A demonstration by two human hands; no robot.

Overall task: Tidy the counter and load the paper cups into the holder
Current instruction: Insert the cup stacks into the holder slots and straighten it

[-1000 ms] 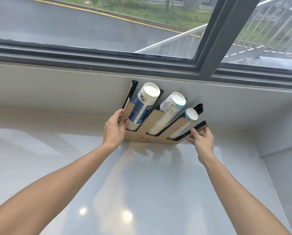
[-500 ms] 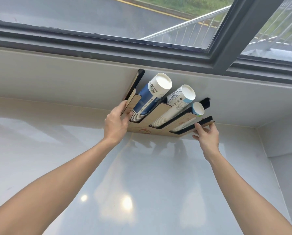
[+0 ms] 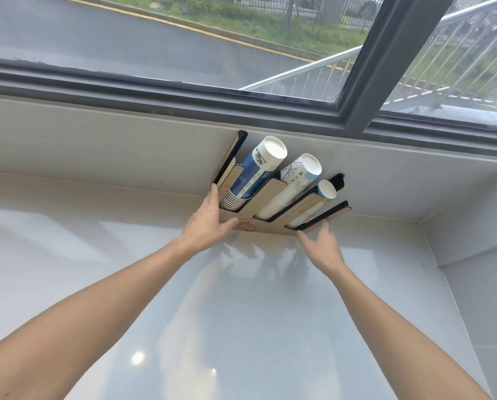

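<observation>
A wooden cup holder (image 3: 270, 226) with black edging stands in the centre of the frame, at the back of a glossy white counter (image 3: 241, 327), leaning against the wall below a window (image 3: 184, 53). It holds three stacks of paper cups, lying tilted in side-by-side slots: a blue and white stack (image 3: 253, 171) on the left, a white patterned stack (image 3: 293, 183) in the middle, and a shorter, smaller stack (image 3: 319, 197) on the right.

The left hand (image 3: 209, 220) is open, fingers spread, its palm against the holder's lower left corner and one finger reaching up the left edge. The right hand (image 3: 322, 243) is also open, fingers loosely extended, its fingertips touching the underside of the holder's lower right corner. Both bare forearms reach in from the bottom of the frame.
</observation>
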